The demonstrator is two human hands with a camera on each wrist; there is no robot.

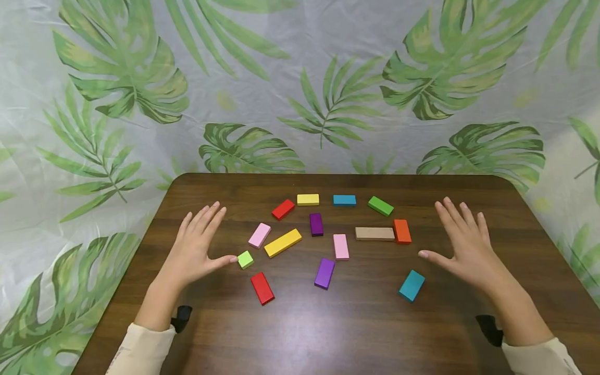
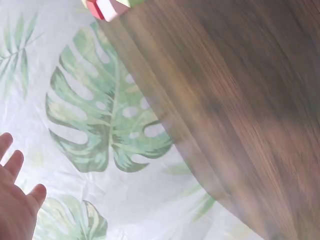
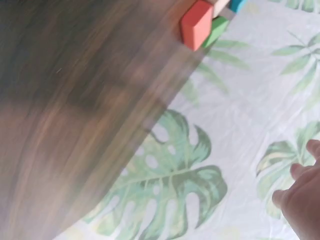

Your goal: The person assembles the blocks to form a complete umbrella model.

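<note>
My left hand (image 1: 194,250) is spread over the left side of the table, its thumb tip beside a small lime-green block (image 1: 245,259); whether they touch I cannot tell. On the right, my right hand (image 1: 469,250) is spread with nothing in it, nearest to an orange-red block (image 1: 402,232) and a teal block (image 1: 412,285). Between the hands lie several loose coloured blocks, among them a long yellow block (image 1: 283,243), a tan block (image 1: 374,234), a purple block (image 1: 324,273) and a red block (image 1: 262,288). In the right wrist view the orange-red block (image 3: 196,25) shows close up.
Blocks lie along the far part of the brown wooden table (image 1: 300,333): a yellow one (image 1: 308,200), a blue one (image 1: 344,200) and a green one (image 1: 380,205). A leaf-patterned cloth (image 1: 253,94) hangs behind the table. Both wrists wear dark straps.
</note>
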